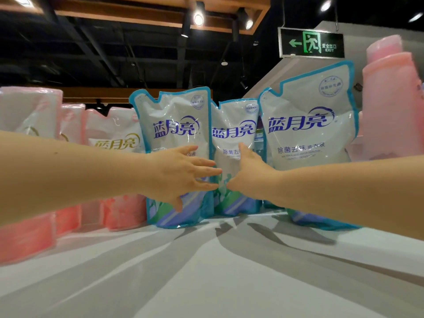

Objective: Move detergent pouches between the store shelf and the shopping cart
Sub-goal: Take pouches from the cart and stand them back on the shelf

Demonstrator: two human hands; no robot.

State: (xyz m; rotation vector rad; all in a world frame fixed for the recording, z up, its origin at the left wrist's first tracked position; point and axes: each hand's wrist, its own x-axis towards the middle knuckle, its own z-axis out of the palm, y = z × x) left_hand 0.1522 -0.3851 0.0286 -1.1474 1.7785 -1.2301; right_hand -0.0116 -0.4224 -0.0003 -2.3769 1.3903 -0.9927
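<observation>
Right grip holds the upright white, blue-edged middle pouch.

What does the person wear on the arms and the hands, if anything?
Nothing that shows. The left forearm and the right forearm are bare, with no sleeve in view. The left hand and the right hand carry no glove, ring, watch or bracelet.

Three blue detergent pouches, several pink pouches, two hands, one exit sign.
</observation>
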